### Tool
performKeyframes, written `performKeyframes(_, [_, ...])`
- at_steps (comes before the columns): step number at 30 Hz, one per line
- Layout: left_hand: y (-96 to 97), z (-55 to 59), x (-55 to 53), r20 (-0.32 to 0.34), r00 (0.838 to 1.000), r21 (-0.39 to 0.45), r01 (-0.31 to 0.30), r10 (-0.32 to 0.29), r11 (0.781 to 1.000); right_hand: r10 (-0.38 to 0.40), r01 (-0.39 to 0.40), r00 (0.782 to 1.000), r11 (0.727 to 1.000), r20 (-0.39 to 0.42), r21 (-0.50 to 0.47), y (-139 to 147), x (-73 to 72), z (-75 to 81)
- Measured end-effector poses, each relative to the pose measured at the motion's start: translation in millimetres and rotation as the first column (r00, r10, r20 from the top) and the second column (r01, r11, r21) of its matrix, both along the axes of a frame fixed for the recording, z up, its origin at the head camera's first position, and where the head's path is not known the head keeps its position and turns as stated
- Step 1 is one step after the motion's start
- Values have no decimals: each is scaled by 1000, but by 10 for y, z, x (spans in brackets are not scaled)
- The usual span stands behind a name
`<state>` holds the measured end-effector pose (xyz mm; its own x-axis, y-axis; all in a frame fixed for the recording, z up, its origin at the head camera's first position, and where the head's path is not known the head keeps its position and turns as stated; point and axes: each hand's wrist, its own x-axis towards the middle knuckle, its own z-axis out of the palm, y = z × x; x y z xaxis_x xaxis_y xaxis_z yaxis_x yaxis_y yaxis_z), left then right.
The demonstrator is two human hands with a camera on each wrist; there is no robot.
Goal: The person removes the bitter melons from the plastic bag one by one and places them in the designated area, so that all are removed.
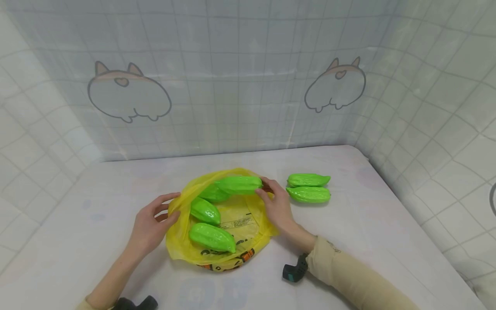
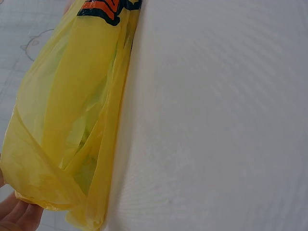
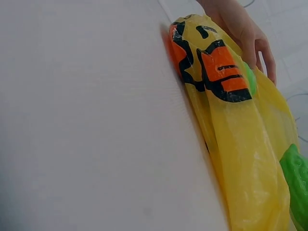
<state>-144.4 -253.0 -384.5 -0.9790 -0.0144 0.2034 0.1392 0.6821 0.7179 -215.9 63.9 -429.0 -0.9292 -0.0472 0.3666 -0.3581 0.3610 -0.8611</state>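
A yellow plastic bag [image 1: 177, 234] lies on the table with its mouth spread open. Several glossy green bitter melons [image 1: 212, 237] are inside it. My left hand [image 1: 148, 227] pinches the bag's left rim between thumb and fingers; its fingertips [image 2: 19, 214] show at the lower left in the left wrist view. At the upper right of the mouth, my right hand [image 1: 280, 207] holds the end of another bitter melon [image 1: 239, 185], thumb below and fingers above. The right wrist view has the right hand [image 3: 243, 31] over the bag's rim, with green showing beneath the fingers.
To the right of the bag, two more bitter melons [image 1: 308, 194] lie side by side on the white tabletop [image 1: 341, 241]. A tiled-pattern curtain [image 1: 232, 86] with cartoon animal drawings stands behind the table. Black devices [image 1: 295, 270] are strapped at both wrists.
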Motion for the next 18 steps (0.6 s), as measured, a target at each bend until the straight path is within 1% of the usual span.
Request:
performKeyframes(6, [1, 8, -1, 6, 1000, -5, -2, 2, 1000, 15, -15, 1000, 1000, -24, 20, 66, 37, 15])
performKeyframes(10, [4, 12, -2, 11, 1000, -4, -3, 4, 1000, 16, -16, 1000, 1000, -26, 20, 106, 58, 16])
performKeyframes(18, [2, 6, -5, 2, 1000, -4, -2, 2, 1000, 20, -19, 998, 999, -54, 27, 212, 106, 12])
